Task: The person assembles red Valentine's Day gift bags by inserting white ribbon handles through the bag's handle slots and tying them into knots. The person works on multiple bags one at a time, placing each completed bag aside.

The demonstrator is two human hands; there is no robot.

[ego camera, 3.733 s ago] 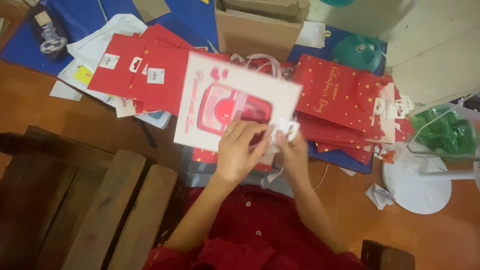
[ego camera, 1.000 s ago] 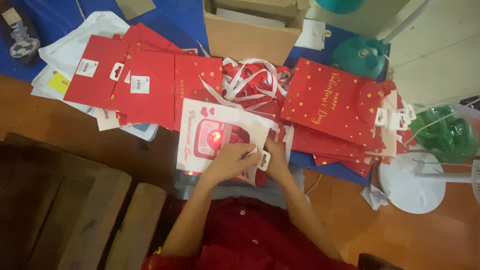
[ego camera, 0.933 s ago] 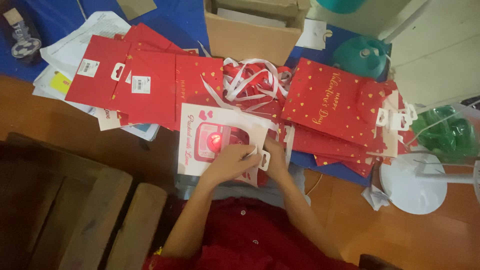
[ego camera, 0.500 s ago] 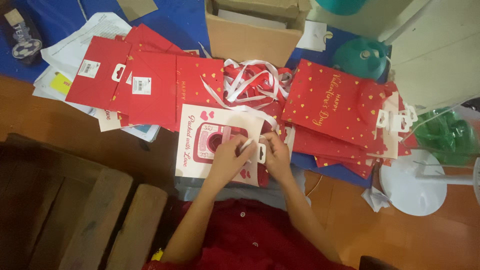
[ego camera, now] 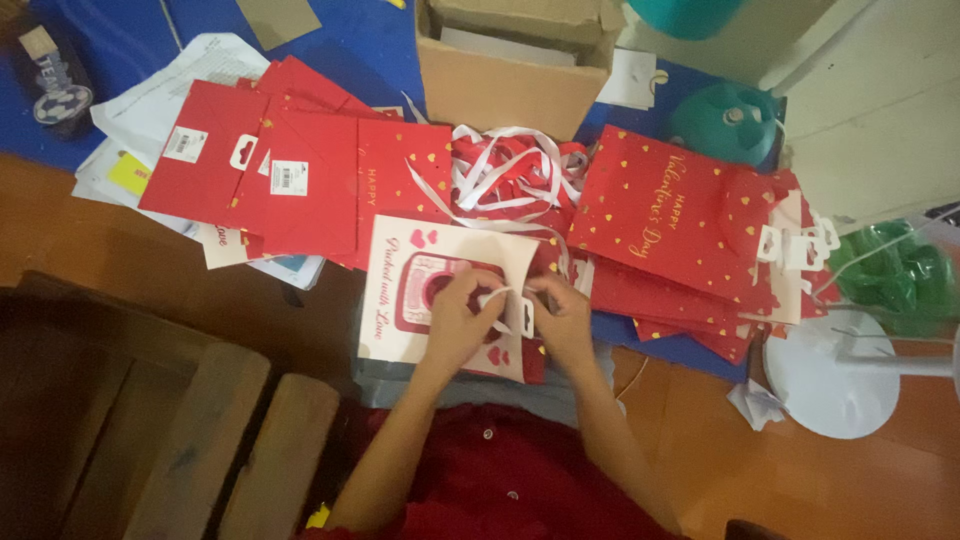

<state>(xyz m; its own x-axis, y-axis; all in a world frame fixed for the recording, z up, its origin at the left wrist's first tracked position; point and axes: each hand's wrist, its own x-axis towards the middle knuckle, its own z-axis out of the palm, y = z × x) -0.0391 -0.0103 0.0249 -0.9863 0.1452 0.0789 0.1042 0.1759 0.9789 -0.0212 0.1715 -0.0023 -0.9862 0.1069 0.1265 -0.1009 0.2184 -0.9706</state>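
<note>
Since half-second-earlier frame: white gift bag (ego camera: 415, 300) barely shifted, both hands drawn closer together at its right end.

Left: flat stack of red bags (ego camera: 290, 180) lies far-left, no ribbon seen on them.

Centre: left hand (ego camera: 458, 312) and right hand (ego camera: 562, 318) pinch white ribbon (ego camera: 500, 297) at bag's tab; handle looks half-threaded.

Far centre: loose ribbon pile (ego camera: 510, 175), cardboard box (ego camera: 515, 60).

Right: second red stack (ego camera: 680, 240), unclear whether finished.

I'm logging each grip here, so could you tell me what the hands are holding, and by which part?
Both the left hand and the right hand pinch the white ribbon handle at the right edge of the white gift bag.
</note>
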